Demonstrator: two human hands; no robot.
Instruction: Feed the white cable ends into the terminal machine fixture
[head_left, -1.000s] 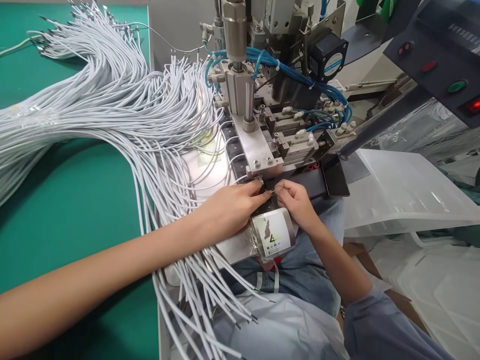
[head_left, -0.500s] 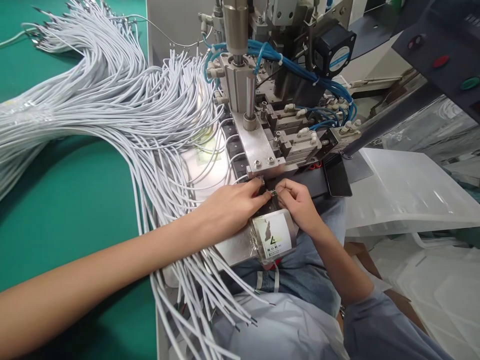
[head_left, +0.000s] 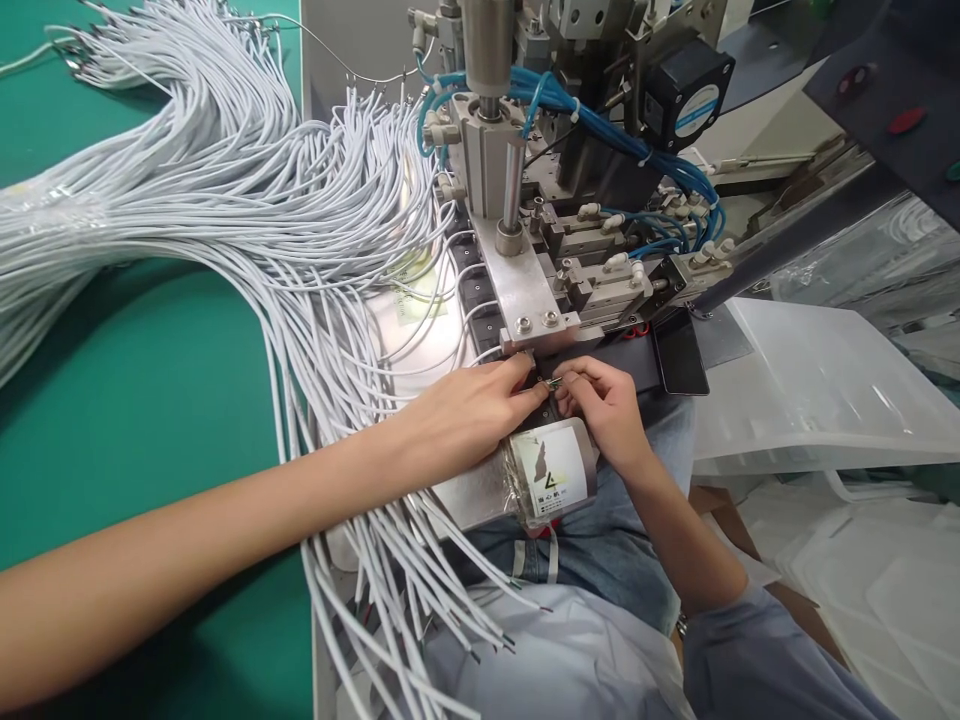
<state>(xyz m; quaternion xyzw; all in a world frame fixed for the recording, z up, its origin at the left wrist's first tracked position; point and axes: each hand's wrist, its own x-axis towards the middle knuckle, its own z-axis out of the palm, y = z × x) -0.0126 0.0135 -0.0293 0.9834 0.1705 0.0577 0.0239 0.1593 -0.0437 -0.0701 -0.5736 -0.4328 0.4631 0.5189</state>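
Observation:
My left hand (head_left: 476, 405) reaches over the white cables (head_left: 337, 350) to the front of the bench machine. Its index finger touches the area under the metal clamp plate (head_left: 521, 285), and its thumb presses at the thin wire ends (head_left: 554, 382) of a cable. The rest of that cable is hidden beneath the hand. Facing it from the right, my right hand (head_left: 611, 410) pinches the same wire ends, which look dark and greenish, between thumb and fingertips. Several white cables lie across the dark slotted rail (head_left: 476, 290) beyond my fingers.
Just below my hands is a labelled cover (head_left: 559, 470). Blue air hoses (head_left: 607, 125) and cylinders rise behind the clamp plate. A green mat (head_left: 150, 400) lies at left, a black tray (head_left: 679, 350) at right. Loose cable ends (head_left: 487, 630) hang towards my lap.
The view has shifted slightly, so the machine appears a little further right. My right fingers have tilted slightly at the wire ends; both hands stay at the same spot.

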